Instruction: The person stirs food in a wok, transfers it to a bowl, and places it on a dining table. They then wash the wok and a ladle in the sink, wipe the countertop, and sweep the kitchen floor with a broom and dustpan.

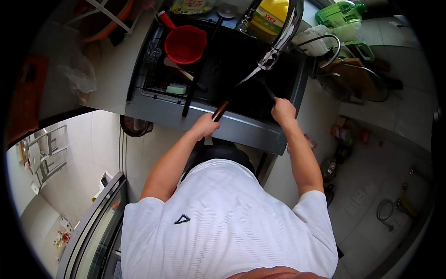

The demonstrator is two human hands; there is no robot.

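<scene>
My left hand [206, 126] is closed around a brown pan handle [221, 111] that reaches over the front edge of a dark sink [240, 127]. The pan itself is lost in the dark basin. My right hand [283, 111] grips the thin dark handle of a utensil [269, 91], whose far end is too dark to make out. Water [249, 76] runs from a chrome faucet [270, 57] down into the basin between the hands.
Left in the sink are a red plastic strainer or ladle [185, 44], a wire rack [150, 83] and a green-and-white sponge [176, 89]. Behind stands a yellow detergent jug [266, 21]. To the right are a green bottle [338, 14] and a rack with cutting boards [362, 80].
</scene>
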